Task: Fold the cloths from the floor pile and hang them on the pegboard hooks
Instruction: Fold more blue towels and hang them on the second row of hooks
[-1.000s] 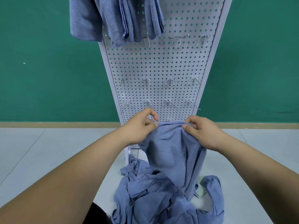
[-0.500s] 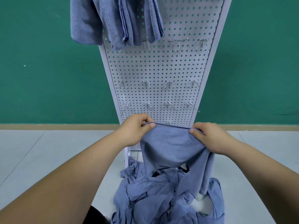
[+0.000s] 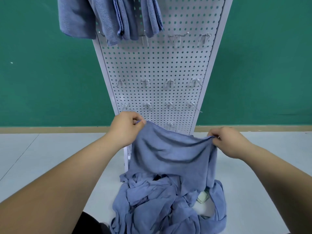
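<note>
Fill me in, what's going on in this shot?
A person is holding one blue cloth spread out by its top edge, the left hand pinching one corner and the right hand the other, in front of the pegboard. It is not yet folded. The pile of cloths lies on the floor below. A few folded cloths hang at the board's top; the hooks lower down are bare.

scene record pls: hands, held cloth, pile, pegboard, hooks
held cloth: blue, unfolded, spread between both hands, hanging over the floor pile
left hand: pinches its top left corner
right hand: pinches its top right corner
floor pile: crumpled blue cloths at the pegboard foot
pegboard: white, upright, green wall behind
hung cloths: blue, folded, top left of board
hooks: rows below the hung cloths bare
</note>
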The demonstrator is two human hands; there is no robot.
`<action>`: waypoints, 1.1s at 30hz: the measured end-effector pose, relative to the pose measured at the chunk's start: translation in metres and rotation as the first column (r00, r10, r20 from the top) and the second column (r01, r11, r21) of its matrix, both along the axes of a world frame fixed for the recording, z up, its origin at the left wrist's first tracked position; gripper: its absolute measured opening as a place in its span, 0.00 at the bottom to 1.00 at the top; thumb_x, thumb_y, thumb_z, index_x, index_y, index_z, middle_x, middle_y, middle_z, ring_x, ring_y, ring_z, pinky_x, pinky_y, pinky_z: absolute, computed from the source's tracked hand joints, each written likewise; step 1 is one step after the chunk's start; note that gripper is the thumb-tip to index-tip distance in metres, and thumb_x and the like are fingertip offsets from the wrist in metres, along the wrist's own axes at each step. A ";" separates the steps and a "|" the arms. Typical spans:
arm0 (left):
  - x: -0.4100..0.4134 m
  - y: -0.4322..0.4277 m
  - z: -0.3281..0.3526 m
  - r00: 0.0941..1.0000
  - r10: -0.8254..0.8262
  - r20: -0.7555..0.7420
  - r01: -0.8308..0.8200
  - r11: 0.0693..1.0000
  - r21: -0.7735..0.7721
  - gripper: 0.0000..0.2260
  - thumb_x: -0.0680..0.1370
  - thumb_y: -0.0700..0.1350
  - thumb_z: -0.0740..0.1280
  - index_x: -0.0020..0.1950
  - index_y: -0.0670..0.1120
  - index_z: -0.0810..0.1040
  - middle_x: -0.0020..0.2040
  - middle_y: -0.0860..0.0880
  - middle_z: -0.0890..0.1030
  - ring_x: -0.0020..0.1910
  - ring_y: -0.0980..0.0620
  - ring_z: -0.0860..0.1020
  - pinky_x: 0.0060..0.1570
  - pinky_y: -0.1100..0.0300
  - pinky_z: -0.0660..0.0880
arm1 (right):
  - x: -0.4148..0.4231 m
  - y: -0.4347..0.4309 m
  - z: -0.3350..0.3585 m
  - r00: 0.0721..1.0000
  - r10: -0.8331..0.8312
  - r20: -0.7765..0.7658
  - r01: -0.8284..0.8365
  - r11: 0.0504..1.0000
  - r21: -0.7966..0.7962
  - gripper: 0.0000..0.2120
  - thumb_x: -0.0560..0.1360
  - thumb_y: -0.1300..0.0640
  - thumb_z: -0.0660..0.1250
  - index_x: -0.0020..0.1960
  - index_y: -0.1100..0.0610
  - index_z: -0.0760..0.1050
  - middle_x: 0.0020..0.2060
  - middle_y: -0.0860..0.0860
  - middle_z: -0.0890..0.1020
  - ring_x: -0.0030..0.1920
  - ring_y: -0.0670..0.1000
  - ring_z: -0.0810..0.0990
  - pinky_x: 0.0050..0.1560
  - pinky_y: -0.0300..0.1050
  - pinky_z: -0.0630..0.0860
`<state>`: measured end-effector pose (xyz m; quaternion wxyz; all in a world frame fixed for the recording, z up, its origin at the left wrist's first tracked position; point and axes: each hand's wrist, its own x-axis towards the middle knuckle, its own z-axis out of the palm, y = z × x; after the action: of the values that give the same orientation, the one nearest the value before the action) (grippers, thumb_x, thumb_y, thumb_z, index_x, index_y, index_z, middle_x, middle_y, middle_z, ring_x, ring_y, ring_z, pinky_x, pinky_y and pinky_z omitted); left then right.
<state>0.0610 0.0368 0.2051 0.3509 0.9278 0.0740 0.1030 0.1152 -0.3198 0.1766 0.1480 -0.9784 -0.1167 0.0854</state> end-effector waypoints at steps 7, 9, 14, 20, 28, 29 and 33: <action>-0.014 -0.053 -0.001 0.912 -0.406 -0.056 0.389 0.901 -0.193 0.15 0.79 0.52 0.75 0.66 0.57 0.81 0.36 0.54 0.80 0.30 0.61 0.75 0.42 0.59 0.76 | -0.022 0.051 0.019 0.971 0.238 -0.029 -0.204 0.882 0.425 0.05 0.83 0.56 0.67 0.50 0.48 0.78 0.31 0.40 0.76 0.33 0.46 0.71 0.38 0.43 0.70; -0.016 -0.069 -0.005 0.884 -0.459 -0.085 0.439 0.880 -0.180 0.14 0.80 0.53 0.74 0.64 0.56 0.81 0.35 0.55 0.79 0.29 0.61 0.74 0.38 0.62 0.72 | -0.028 0.063 0.024 0.963 0.270 -0.009 -0.227 0.825 0.517 0.03 0.82 0.56 0.70 0.50 0.48 0.79 0.33 0.40 0.78 0.34 0.47 0.72 0.39 0.42 0.71; -0.014 -0.078 -0.009 0.921 -0.373 -0.113 0.352 0.920 -0.170 0.07 0.81 0.51 0.72 0.47 0.50 0.81 0.34 0.51 0.78 0.27 0.56 0.69 0.30 0.63 0.67 | -0.031 0.066 0.027 0.970 0.243 -0.002 -0.192 0.770 0.609 0.06 0.81 0.56 0.72 0.51 0.48 0.76 0.41 0.53 0.83 0.35 0.50 0.75 0.38 0.46 0.73; -0.013 -0.064 -0.005 0.941 -0.319 -0.110 0.254 0.884 -0.393 0.08 0.83 0.47 0.71 0.48 0.44 0.82 0.34 0.48 0.74 0.33 0.50 0.65 0.34 0.60 0.64 | -0.024 0.046 0.015 0.973 0.219 -0.079 -0.192 0.945 0.263 0.09 0.76 0.62 0.69 0.48 0.47 0.76 0.38 0.46 0.81 0.34 0.46 0.76 0.44 0.51 0.80; -0.004 -0.031 -0.015 0.974 -0.140 -0.178 0.094 0.965 -0.246 0.09 0.82 0.48 0.71 0.44 0.45 0.80 0.28 0.52 0.73 0.28 0.52 0.68 0.36 0.59 0.68 | -0.008 0.011 0.007 0.990 0.124 -0.062 -0.127 0.990 -0.058 0.04 0.72 0.61 0.67 0.41 0.53 0.77 0.34 0.52 0.80 0.35 0.55 0.73 0.35 0.47 0.68; -0.003 -0.029 -0.015 0.978 -0.116 -0.176 0.081 0.978 -0.194 0.10 0.82 0.48 0.70 0.43 0.47 0.79 0.28 0.54 0.73 0.27 0.53 0.68 0.36 0.59 0.68 | -0.005 0.007 0.007 0.991 0.123 -0.056 -0.128 0.987 -0.094 0.05 0.73 0.61 0.66 0.40 0.53 0.76 0.34 0.51 0.80 0.36 0.56 0.74 0.35 0.47 0.69; 0.000 -0.022 -0.018 0.984 -0.072 -0.163 0.058 0.994 -0.088 0.09 0.83 0.49 0.70 0.44 0.49 0.78 0.30 0.54 0.74 0.30 0.52 0.70 0.37 0.58 0.69 | 0.000 0.000 0.010 0.992 0.117 -0.049 -0.119 0.991 -0.054 0.11 0.78 0.61 0.65 0.42 0.46 0.75 0.35 0.46 0.80 0.39 0.55 0.77 0.35 0.45 0.69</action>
<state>0.0607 0.0151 0.1875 0.3848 0.9198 0.0767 0.0109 0.1149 -0.3202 0.1868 0.1174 -0.9713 -0.1685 0.1196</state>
